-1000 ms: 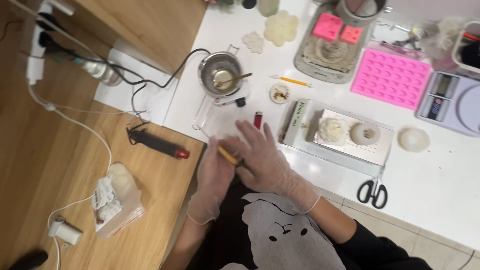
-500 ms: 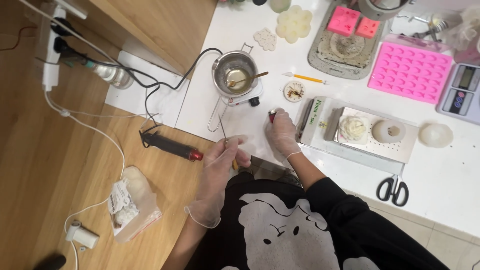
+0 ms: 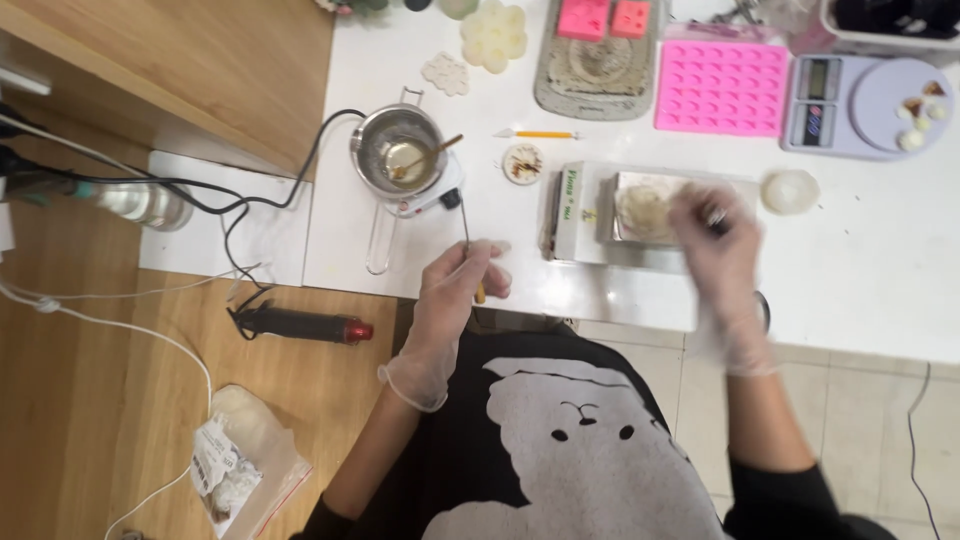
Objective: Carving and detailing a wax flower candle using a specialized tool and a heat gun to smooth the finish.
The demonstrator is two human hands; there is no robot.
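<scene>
Far left: clear bottle [image 3: 140, 203] lying on its side w/ black cables trailing past; nearer, a black heat gun [image 3: 300, 324] w/ red tip on the wood floor; near-left corner, a crinkly plastic bag [image 3: 243, 470]. Next, steel pot [image 3: 398, 160] on the white table [image 3: 880, 270], shiny, round, a stick resting in pale liquid. Left hand [image 3: 455, 290] in a thin clear glove; fingers curled shut round a slim pick [image 3: 468, 240], thin dark wire pointing away, yellowish handle end poking out near the table edge. Risk here, as I judge it: that wire tip sits close to the pot and its cable, so a careless swing could snag or tip it; hot liquid would spill. Moving right: small round dish [image 3: 522, 163]; yellow pencil-like tool [image 3: 540, 134]; white box [image 3: 572, 208] w/ a metal tray [image 3: 640, 205] holding a pale, lumpy round piece. Right hand [image 3: 715, 250], gloved, blurred over the tray; grip can't tell, maybe something dark at the fingertips. Blur suggests speed; a fast hand could knock the tray off the box. Far side: pink silicone mould [image 3: 722, 88], rows of cavities; scale [image 3: 865, 105] w/ small bits on its round plate; translucent round mould [image 3: 789, 190].
</scene>
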